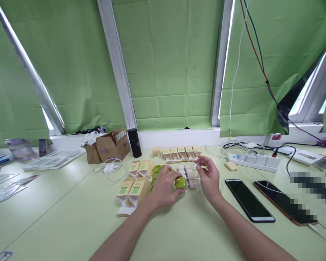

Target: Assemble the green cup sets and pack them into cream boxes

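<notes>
The left hand [165, 185] grips a green case [180, 182] just beside rows of pale blocks [190, 177] on a table [78, 221], while the right hand [209, 178], fingers bent close together, meets clear plastic [196, 173] it may or may not be holding.

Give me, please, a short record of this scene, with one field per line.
Left hand: the left hand grips a green case
Right hand: the right hand is raised beside clear plastic; whether it holds anything is unclear
Between hands: rows of pale pieces
Left of hands: open cartons with green squares
Behind: a row of similar cartons
Right side: two phones, a power strip
Back left: cardboard box, black cylinder
</notes>
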Demonstrator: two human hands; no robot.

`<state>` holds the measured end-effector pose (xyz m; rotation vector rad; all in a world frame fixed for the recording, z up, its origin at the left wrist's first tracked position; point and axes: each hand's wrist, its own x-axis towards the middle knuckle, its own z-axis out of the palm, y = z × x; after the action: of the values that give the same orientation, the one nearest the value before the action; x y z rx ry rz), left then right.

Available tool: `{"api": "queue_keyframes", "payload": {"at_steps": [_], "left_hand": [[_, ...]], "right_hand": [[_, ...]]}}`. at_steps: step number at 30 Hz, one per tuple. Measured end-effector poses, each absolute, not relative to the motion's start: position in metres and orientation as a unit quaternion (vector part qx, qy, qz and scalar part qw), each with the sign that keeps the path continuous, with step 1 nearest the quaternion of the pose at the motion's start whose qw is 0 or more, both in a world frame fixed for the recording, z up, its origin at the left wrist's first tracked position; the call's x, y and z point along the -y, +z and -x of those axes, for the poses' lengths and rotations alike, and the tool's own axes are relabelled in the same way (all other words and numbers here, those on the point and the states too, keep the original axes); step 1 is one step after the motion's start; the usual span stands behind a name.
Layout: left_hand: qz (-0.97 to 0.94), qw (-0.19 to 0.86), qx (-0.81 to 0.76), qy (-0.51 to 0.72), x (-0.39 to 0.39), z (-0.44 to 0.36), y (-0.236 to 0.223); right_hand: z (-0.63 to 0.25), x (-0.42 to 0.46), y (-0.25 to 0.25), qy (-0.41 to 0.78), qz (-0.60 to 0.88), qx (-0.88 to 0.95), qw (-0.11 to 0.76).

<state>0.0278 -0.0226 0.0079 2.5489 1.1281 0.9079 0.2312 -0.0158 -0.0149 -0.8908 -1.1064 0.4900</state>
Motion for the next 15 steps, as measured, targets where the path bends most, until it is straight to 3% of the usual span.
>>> {"api": "queue_keyframes", "payload": {"at_steps": [15], "left_hand": [[-0.917, 0.062, -0.352, 0.175, 0.0314, -0.0341, 0.0113]], "right_hand": [[-0.2303, 0.015, -0.0177, 0.236, 0.422, 0.5, 0.718]]}}
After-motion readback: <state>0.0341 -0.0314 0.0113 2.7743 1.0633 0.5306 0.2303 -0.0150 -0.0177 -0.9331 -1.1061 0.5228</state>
